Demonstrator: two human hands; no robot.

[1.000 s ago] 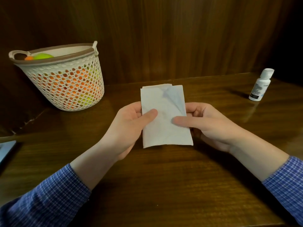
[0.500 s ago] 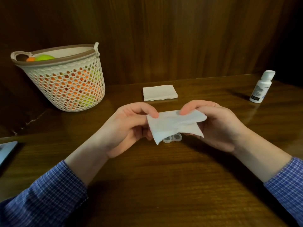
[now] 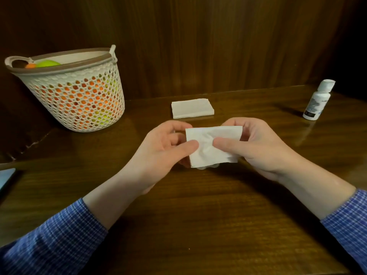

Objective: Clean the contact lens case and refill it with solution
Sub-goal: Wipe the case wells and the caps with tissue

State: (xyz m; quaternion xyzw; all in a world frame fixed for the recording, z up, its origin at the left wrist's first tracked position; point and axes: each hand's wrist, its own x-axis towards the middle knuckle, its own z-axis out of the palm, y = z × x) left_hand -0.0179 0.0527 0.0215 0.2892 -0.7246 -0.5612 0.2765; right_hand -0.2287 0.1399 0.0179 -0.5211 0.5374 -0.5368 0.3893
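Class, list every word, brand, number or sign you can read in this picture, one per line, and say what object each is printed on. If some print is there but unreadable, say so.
No text here can be read.
White solution bottle: a printed label with a dark band at its foot, too small and blurred to read.
Folded tissue stack, the tissue in the hands, and the mesh basket: no print visible.

Dark wooden surface point(image 3: 198, 225) with visible grain, white mesh basket point(image 3: 79, 102) standing at its far left, folded stack of white tissues point(image 3: 192, 108) lying flat mid-back, small white bottle point(image 3: 317, 102) upright at far right, edge of a flat device point(image 3: 6, 177) at the left border
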